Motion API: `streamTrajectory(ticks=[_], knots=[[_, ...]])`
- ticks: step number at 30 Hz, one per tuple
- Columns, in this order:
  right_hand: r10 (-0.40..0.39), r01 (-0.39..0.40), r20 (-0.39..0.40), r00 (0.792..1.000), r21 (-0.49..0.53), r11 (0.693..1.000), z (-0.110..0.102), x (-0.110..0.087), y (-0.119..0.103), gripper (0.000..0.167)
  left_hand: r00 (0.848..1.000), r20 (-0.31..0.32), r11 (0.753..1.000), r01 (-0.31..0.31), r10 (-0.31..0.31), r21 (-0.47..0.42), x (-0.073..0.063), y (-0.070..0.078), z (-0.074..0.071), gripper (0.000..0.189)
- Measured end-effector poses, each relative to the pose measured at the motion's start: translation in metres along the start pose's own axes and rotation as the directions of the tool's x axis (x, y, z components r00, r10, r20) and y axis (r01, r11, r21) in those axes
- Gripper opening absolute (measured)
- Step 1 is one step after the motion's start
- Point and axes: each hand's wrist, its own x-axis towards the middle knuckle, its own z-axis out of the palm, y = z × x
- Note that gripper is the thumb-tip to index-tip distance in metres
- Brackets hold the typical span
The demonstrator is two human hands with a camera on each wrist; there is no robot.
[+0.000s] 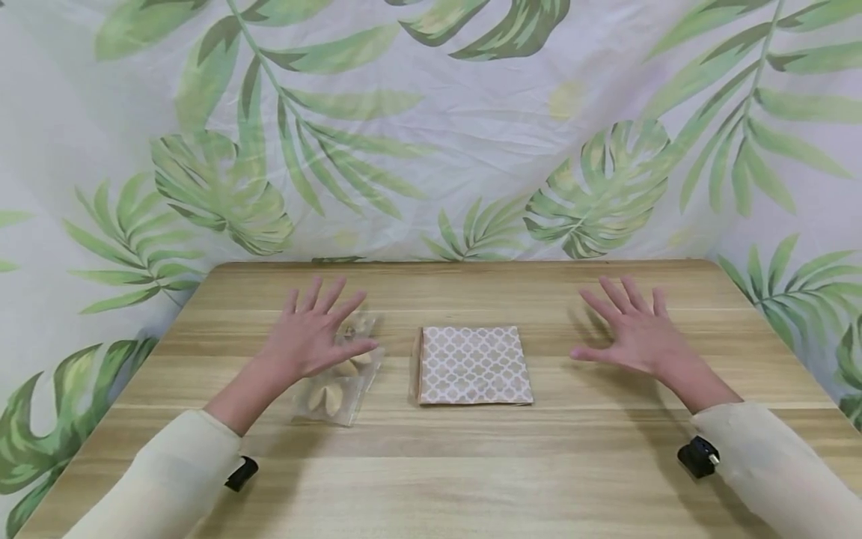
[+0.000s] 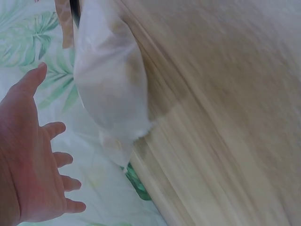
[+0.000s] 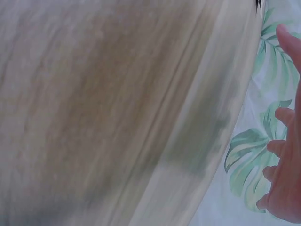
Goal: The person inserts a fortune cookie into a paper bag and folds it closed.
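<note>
My left hand (image 1: 306, 337) hovers with spread fingers over clear wrappers holding fortune cookies (image 1: 328, 400), and it partly hides them. In the left wrist view the same hand (image 2: 35, 155) has straight, parted fingers and holds nothing; a translucent wrapper (image 2: 113, 75) lies beside it. To the right of the cookies, a flat, folded beige item with a white lattice pattern (image 1: 476, 365) rests on the table. It looks like paper, with a brownish left edge. My right hand (image 1: 636, 333) is held above the table to the right of it, fingers spread and holding nothing. The right wrist view shows part of this hand (image 3: 287, 165).
The wood-grain table (image 1: 458, 479) reaches back to a hanging cloth (image 1: 471, 127) printed with green leaves. Its back edge meets the cloth. A black device (image 1: 698, 457) sits at the right wrist, and another (image 1: 242, 473) at the left.
</note>
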Motion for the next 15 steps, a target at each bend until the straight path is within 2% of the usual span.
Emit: streamTrajectory(ticks=[7, 15], knots=[[-0.024, 0.024, -0.002, 1.000, 0.009, 1.000, -0.001, 0.002, -0.009, 0.108, 0.999, 0.001, 0.999, -0.033, 0.033, -0.023, 0.004, 0.010, 0.000, 0.086], [-0.028, 0.028, 0.007, 1.000, -0.013, 1.000, 0.002, 0.004, -0.013, 0.109, 0.997, -0.008, 0.997, -0.072, 0.071, -0.009, 0.010, 0.020, 0.002, 0.086]])
